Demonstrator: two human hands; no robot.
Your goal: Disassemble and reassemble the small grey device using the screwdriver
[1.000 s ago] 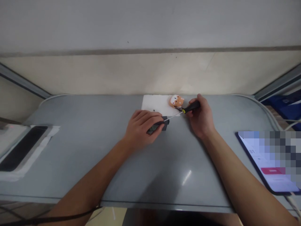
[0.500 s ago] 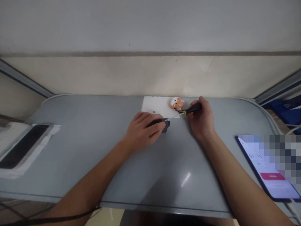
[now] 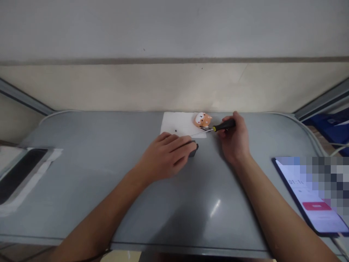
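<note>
My left hand (image 3: pixel 166 154) lies over a small black block (image 3: pixel 193 150) on the grey table (image 3: pixel 109 163), fingers curled down on it so only its right end shows. My right hand (image 3: pixel 235 140) grips a screwdriver (image 3: pixel 215 129) by its black and yellow handle. The thin metal shaft points left, and its tip reaches my left fingertips above the block. Just behind the shaft a white sheet (image 3: pixel 177 123) lies flat, with a tiny dark speck (image 3: pixel 176 131) on it. An orange and white animal-face toy (image 3: pixel 203 119) sits at the sheet's right end.
A phone with a lit screen (image 3: pixel 313 196) lies at the table's right edge, a cable at its lower corner. At the far left a dark phone (image 3: pixel 19 173) rests on white wrapping. A wall runs behind the table, and a blue thing (image 3: pixel 331 125) shows at far right.
My left hand has closed further over the black block, hiding most of it. The screwdriver shaft now lies flatter. The view has shifted slightly, so the left phone sits lower.
</note>
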